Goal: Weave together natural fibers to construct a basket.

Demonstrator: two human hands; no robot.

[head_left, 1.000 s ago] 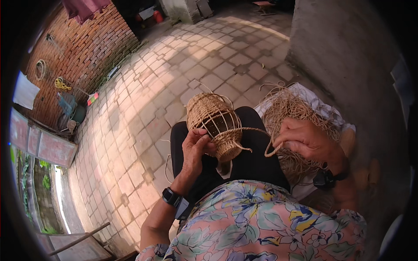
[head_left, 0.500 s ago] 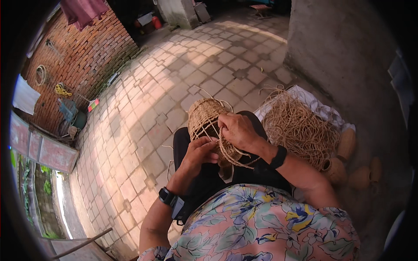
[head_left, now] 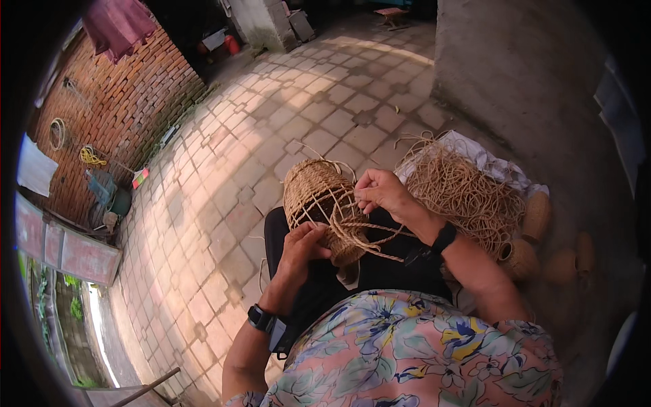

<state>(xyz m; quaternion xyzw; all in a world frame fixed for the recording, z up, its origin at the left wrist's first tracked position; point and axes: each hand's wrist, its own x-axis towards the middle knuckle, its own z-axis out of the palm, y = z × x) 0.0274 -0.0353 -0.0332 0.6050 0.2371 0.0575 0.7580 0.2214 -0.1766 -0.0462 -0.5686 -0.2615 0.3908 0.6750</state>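
On my lap lies a partly woven straw-coloured basket (head_left: pixel 308 193), tilted, with bare stakes across its opening and loose rope ends (head_left: pixel 376 254) hanging over its narrower end toward me. My left hand (head_left: pixel 302 247) grips the basket at its lower left, fingers curled at the stakes. At the basket's upper right, my right hand (head_left: pixel 380 193) has its fingers pinched on what seems a thin strand or stake, too small to make out. Beside my right thigh is a tangled heap of twine (head_left: pixel 468 197) on a white sack (head_left: pixel 475 152).
Several finished woven pieces (head_left: pixel 515 261) rest right of the heap. A plastered wall (head_left: pixel 515 68) rises at the right. A brick wall (head_left: pixel 129 88) with coiled hose stands at the left, near a green bucket (head_left: pixel 120 201) and sheet panels (head_left: pixel 88 251). A small stool (head_left: pixel 390 13) stands far back.
My right hand came leftward from beside the twine heap onto the basket, then lifted slightly to its upper right. The rope now loops over the narrow end. My left hand moved slightly down.
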